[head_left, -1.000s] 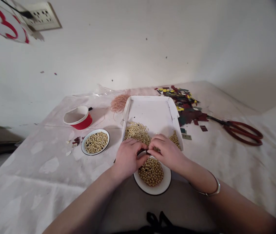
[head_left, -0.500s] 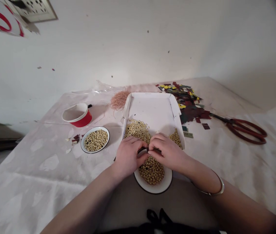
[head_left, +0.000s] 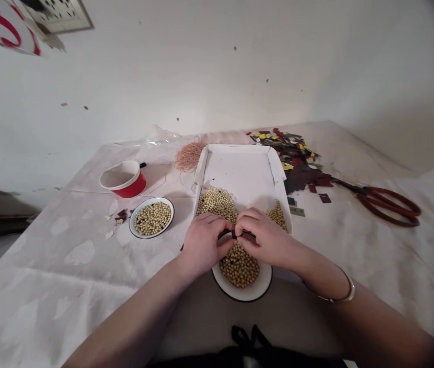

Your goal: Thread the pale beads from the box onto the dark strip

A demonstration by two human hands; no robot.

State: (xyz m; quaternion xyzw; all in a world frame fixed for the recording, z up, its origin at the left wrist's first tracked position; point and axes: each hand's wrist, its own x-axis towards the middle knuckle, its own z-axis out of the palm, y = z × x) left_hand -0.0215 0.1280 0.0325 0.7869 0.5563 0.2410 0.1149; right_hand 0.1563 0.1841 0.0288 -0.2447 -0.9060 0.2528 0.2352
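My left hand point(head_left: 205, 240) and my right hand point(head_left: 265, 236) meet fingertip to fingertip over the far rim of a white dark-rimmed bowl point(head_left: 265, 286). Both pinch a small dark brown scrap point(head_left: 234, 233), mostly covered by the fingers. Pale round beads point(head_left: 240, 268), a few of them dark, lie in the bowl. Just behind my hands is a shallow white box point(head_left: 236, 166) with more pale beads point(head_left: 217, 199) heaped at its near end. A metal bangle point(head_left: 351, 291) circles my right wrist.
On the left stand a second bowl of beads point(head_left: 151, 219) and a red and white paper tub point(head_left: 128, 184), with loose scraps nearby. A tangle of pinkish thread point(head_left: 189, 156) lies behind. Coloured scraps point(head_left: 301, 176) and red-handled scissors point(head_left: 391, 205) lie on the right.
Both hands stay pinched together over the bowl with almost no movement. A little more of the dark scrap shows between the fingertips. The whole view has shifted slightly.
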